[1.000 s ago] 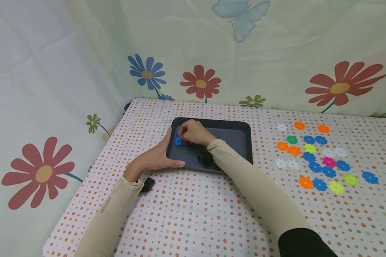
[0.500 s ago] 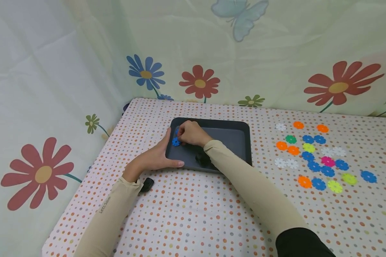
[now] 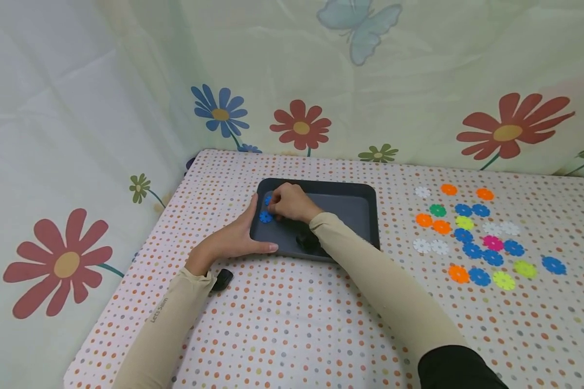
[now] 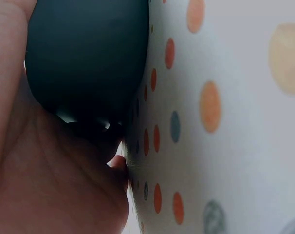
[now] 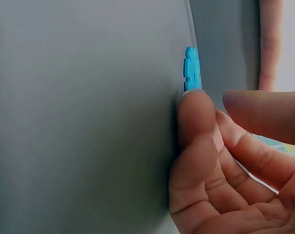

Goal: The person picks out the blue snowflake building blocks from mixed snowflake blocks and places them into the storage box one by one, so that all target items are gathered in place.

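My left hand (image 3: 231, 237) holds the left end of a dark grey tray (image 3: 350, 210); its straight fingers lie along the side and its thumb on the near edge. In the left wrist view, the palm is against the tray's outer wall (image 4: 89, 53). Inside the tray, my right hand (image 3: 292, 203) is lowered over the left end. Two blue flower-shaped discs lie there: a far one (image 3: 268, 200), partly covered by the fingers, and a nearer one (image 3: 265, 216). In the right wrist view, a fingertip touches a blue disc (image 5: 192, 68), with a gap between the foremost fingertips.
To the tray's right, several loose flower discs lie spread on the dotted tablecloth (image 3: 292, 335), among them an orange one (image 3: 459, 273), a pink one (image 3: 493, 243) and a green one (image 3: 437, 210). A flower-printed curtain (image 3: 409, 86) hangs behind the table.
The nearer blue disc sits slightly lower and further left in the tray, and more of the far one shows. My right hand has shifted only slightly; my left hand stays on the tray.
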A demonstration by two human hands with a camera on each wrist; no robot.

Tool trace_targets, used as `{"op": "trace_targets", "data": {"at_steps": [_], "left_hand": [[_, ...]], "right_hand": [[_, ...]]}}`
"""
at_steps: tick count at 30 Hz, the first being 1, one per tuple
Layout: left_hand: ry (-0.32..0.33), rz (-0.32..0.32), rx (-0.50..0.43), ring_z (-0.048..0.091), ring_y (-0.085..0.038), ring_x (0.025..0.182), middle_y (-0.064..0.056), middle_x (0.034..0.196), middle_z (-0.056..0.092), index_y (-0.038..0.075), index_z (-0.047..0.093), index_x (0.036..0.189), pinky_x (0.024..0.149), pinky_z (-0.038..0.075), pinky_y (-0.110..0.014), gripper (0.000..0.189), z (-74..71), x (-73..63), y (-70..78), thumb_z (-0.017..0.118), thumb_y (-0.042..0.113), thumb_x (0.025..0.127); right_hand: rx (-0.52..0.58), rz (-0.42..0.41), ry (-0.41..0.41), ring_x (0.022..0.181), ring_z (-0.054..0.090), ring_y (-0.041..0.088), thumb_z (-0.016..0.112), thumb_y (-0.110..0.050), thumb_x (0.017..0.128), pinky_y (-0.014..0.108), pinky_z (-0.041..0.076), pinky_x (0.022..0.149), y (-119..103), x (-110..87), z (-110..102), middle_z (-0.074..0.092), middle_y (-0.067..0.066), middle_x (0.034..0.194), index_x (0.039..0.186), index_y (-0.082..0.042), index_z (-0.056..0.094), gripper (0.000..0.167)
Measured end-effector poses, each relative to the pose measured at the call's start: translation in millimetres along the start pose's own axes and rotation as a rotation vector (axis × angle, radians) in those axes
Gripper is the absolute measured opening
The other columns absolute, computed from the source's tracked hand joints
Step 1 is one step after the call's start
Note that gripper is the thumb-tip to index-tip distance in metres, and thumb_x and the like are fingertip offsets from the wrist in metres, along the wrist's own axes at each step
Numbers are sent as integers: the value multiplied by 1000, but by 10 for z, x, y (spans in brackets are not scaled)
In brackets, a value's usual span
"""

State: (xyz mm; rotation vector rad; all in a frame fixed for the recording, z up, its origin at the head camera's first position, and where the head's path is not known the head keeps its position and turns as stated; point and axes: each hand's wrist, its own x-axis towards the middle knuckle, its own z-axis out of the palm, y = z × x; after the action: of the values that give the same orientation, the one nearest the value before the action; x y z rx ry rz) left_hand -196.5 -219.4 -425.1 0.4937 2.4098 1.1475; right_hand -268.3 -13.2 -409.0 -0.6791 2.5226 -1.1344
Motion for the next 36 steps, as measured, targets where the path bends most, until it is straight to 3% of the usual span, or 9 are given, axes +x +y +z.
{"op": "trace_targets", "data": {"at_steps": [3, 8, 20, 36], "left_hand": [[4, -12, 7, 3, -28, 163, -4, 177, -16, 23, -27, 167, 126, 20, -59, 141, -3, -2, 3, 83, 61, 88], [1, -17, -2, 3, -27, 163, -2, 177, -16, 23, -27, 167, 125, 21, -59, 141, -5, 5, -8, 83, 62, 88], [12, -21, -4, 3, -28, 163, -2, 177, -17, 22, -27, 167, 125, 21, -60, 142, 11, 3, -5, 84, 60, 88], [18, -28, 9, 4, -30, 163, -2, 177, -17, 23, -27, 167, 125, 21, -60, 144, 12, -8, 2, 84, 63, 86]], "right_hand": [[36, -5, -27, 74, 72, 21, 71, -13, 105, 32, 54, 69, 12, -46, -51, 76, 9, 80, 93, 0, 79, 19], [145, -13, -81, 87, 74, 25, 67, -17, 107, 35, 59, 79, 23, -160, -135, 75, 13, 98, 109, 3, 77, 23], [272, 17, -68, 104, 74, 29, 64, -20, 110, 41, 59, 90, 61, -430, -356, 72, 19, 122, 134, 5, 68, 35], [360, -6, 55, 112, 71, 40, 67, -22, 109, 51, 54, 100, 106, -896, -704, 73, 20, 125, 134, -1, 70, 32]]}}
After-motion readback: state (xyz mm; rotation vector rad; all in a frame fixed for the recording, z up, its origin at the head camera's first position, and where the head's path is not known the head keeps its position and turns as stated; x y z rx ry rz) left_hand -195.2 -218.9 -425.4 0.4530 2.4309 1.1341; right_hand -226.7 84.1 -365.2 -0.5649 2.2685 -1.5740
